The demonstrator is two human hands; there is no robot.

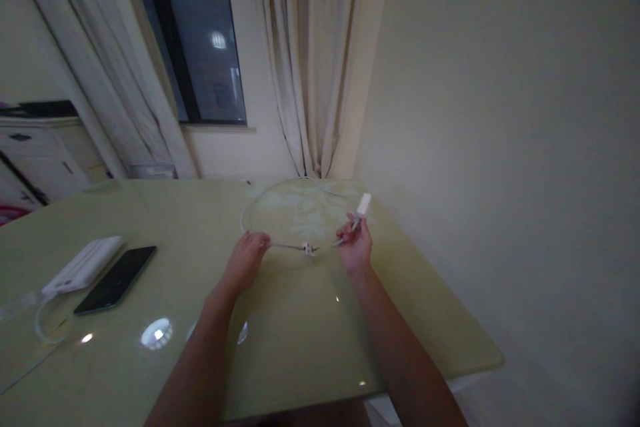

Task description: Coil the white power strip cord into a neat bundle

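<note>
Pinched in my left hand [248,255] is a thin white cable [287,246]. Its end, a small white-and-dark piece [308,249] that looks like a plug, juts out to the right between my two hands. My right hand [356,247] is closed around another stretch of the cable, near a white rectangular block [363,205] that sticks up above its fingers. Behind both hands the cable makes a wide loop over the table. Fine detail of the plug and block is blurred.
On the left of the glossy greenish table [300,347] lie a black phone [116,280] and a white box-like device [84,265] with a white cord [37,320]. A wall [500,147] borders the table's right side. Curtains [310,60] and a window stand behind.
</note>
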